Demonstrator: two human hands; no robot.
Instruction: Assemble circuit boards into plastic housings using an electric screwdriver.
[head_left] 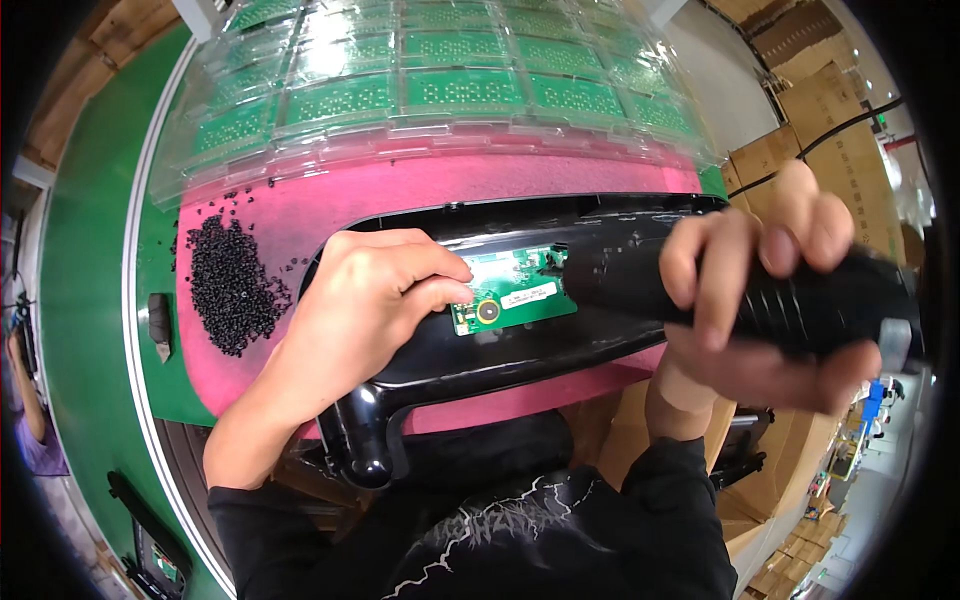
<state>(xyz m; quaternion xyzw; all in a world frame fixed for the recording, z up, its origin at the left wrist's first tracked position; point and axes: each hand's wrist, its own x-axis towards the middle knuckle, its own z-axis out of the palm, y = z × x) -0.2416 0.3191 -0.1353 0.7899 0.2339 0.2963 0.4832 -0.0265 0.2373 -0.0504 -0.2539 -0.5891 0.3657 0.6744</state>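
A green circuit board [515, 293] with a white label and a round gold-ringed part lies in a long black plastic housing [470, 372]. The thumb and index finger of my left hand [365, 300] are closed on the board's left edge. My right hand [745, 285] is wrapped around a thick black cylindrical tool [625, 280], which looks like an electric screwdriver. The tool's left end overlaps the right end of the board, so its tip and any contact there are hidden. Motion blurs the right hand and part of the tool.
The housing rests on a pink mat [440, 180]. A heap of small black screws [235, 285] lies to the left, beside a small dark wrapped piece [159, 325]. Clear trays of green boards [460, 92] stand behind. Cardboard boxes [840, 130] and a black cable [830, 130] are at right.
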